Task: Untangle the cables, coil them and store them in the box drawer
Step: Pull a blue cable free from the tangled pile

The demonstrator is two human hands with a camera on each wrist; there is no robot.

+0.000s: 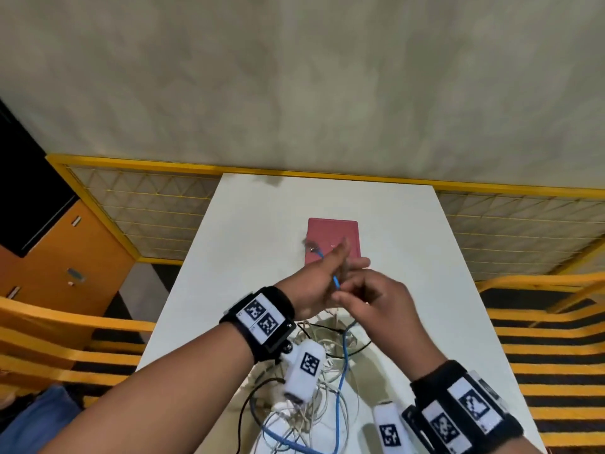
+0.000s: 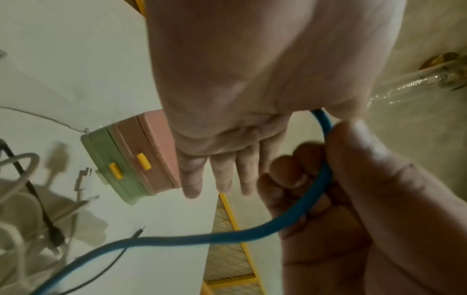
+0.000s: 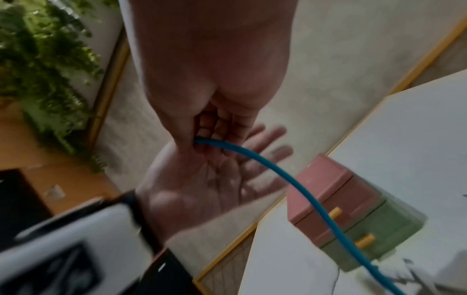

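Note:
A blue cable (image 1: 342,371) rises from a tangle of white and black cables (image 1: 311,398) at the table's near edge. My right hand (image 1: 370,296) grips it with curled fingers (image 3: 215,127) above the table. My left hand (image 1: 324,273) is held beside it, palm (image 3: 209,183) towards the right hand and fingers (image 2: 209,175) straight. The cable lies over the crook by the thumb, and its clear plug (image 2: 417,81) sticks out past the hand. Behind the hands stands the box (image 1: 332,234), pink above and green below (image 3: 379,229), with yellow handles and both drawers closed.
The white table (image 1: 409,244) runs back to a yellow-framed mesh fence (image 1: 147,204). Yellow slatted benches stand on both sides (image 1: 540,339), with an orange cabinet (image 1: 65,273) at the left. A leafy plant (image 3: 45,69) shows in the right wrist view.

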